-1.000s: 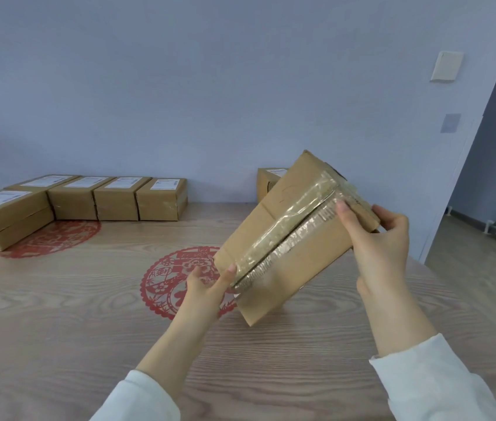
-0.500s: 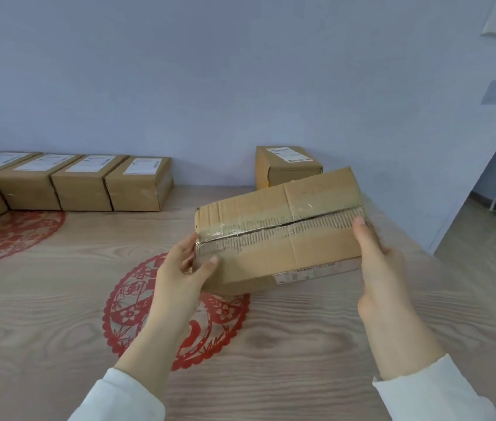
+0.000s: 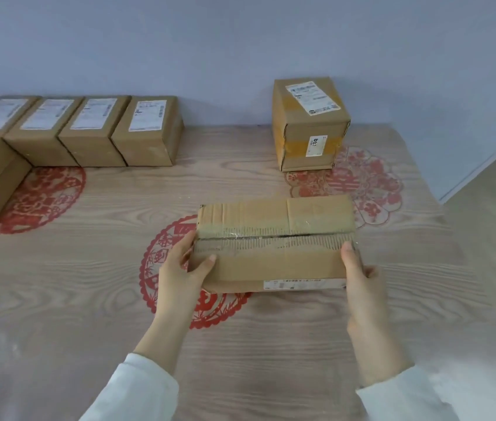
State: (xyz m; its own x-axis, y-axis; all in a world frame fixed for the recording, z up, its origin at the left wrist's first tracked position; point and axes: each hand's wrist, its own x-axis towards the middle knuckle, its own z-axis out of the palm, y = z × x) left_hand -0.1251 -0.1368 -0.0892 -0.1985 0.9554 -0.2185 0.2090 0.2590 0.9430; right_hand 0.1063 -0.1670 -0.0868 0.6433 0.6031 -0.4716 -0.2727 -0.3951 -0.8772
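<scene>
Seen from the head: cardboard box [image 3: 274,259] clasped at either end by left hand [image 3: 180,268] and right hand [image 3: 359,278], thumbs over the top, low over the table [image 3: 88,268]. Best lowered flat, seam upward. Taped shut, contents hidden; likewise lone box [image 3: 309,126] and row of boxes [image 3: 95,132].
</scene>
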